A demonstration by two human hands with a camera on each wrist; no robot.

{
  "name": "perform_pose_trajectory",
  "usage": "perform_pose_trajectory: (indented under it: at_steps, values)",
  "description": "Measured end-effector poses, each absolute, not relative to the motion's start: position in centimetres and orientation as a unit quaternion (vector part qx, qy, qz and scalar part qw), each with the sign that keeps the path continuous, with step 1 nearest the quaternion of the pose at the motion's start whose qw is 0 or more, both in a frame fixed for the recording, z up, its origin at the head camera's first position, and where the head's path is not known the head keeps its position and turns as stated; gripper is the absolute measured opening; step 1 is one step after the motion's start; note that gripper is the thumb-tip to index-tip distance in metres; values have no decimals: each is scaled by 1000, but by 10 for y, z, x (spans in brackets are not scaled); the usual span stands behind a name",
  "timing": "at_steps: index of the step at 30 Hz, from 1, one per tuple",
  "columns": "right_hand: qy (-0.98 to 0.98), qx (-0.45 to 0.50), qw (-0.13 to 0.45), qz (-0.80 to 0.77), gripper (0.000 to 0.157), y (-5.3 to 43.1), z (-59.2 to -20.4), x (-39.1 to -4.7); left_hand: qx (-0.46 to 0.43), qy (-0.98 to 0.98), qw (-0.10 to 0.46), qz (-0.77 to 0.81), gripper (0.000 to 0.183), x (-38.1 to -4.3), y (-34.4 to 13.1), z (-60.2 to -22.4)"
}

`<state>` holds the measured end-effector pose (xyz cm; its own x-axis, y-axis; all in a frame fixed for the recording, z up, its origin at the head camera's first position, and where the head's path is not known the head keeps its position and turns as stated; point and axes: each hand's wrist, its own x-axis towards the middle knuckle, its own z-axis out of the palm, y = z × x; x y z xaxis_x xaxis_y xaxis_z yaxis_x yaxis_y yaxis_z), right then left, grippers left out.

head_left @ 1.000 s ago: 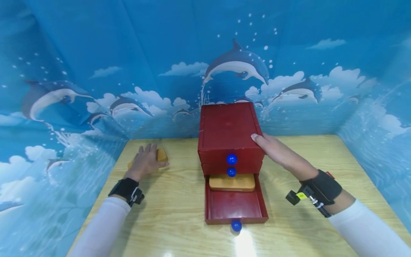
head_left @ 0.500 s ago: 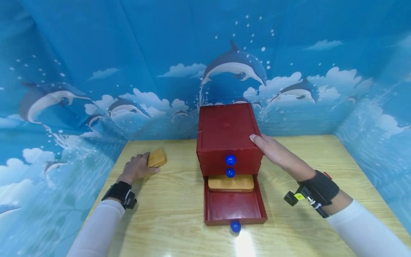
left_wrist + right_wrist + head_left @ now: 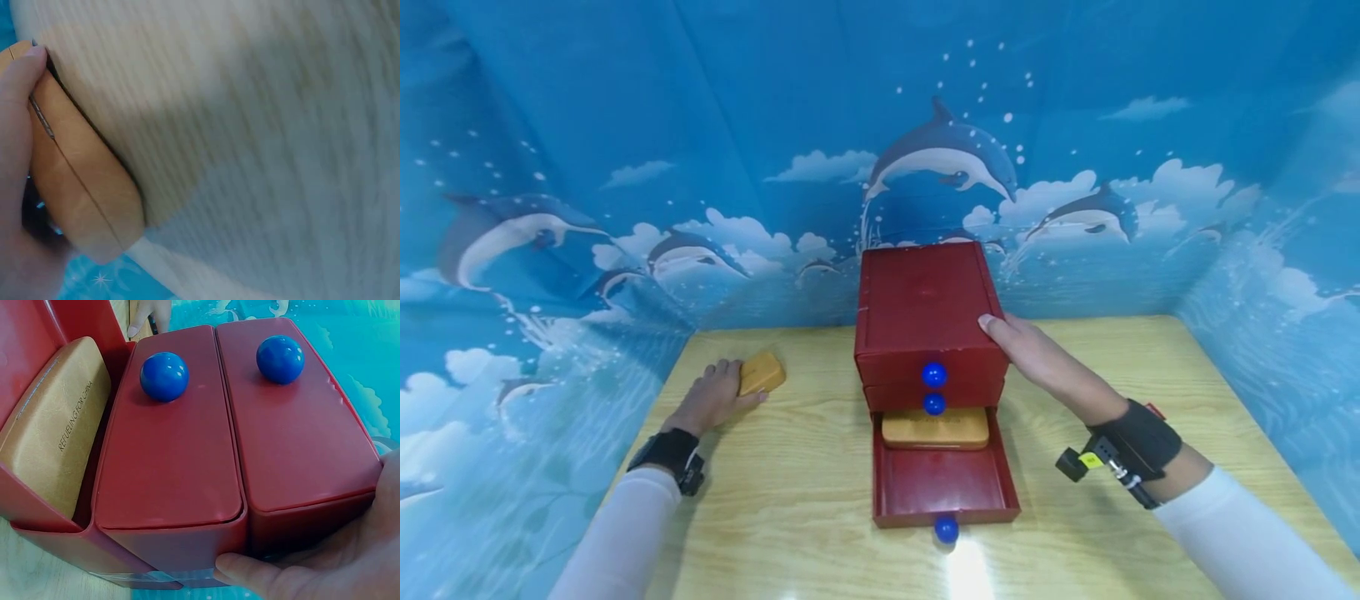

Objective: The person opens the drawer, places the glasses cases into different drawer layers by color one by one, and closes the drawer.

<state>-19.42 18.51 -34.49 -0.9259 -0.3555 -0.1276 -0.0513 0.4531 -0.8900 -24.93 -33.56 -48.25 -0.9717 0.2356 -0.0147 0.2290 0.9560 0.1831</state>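
In the head view my left hand grips a tan glasses case on the left of the table. The left wrist view shows the case lengthwise, its hinge and seam along the side and my thumb across it. My right hand rests against the right side of a red drawer cabinet, thumb over its top edge and fingers along the side. The bottom drawer is pulled out. At its back lies another tan glasses case, lettered "REFUELING FOR CHINA" in the right wrist view.
Two upper drawers are closed, each with a blue ball knob; the open drawer's knob sticks out toward me. The wooden table extends around the cabinet. A blue dolphin-print cloth stands behind and at both sides.
My left hand has shifted left and toward me, from over the case to around its left part, so more of the case shows. My right hand keeps its place on the cabinet.
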Motion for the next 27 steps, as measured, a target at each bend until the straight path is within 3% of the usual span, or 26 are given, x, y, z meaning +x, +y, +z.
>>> perform_pose_trajectory:
  at_steps: [9, 27]
  values:
    - [844, -125, 143, -501, 59, 184, -346, -195, 100, 990, -11, 96, 93, -240, -330, -483]
    - [847, -112, 144, -499, 60, 183, -344, -194, 220, 972, -44, 70, 88, -195, -262, -457]
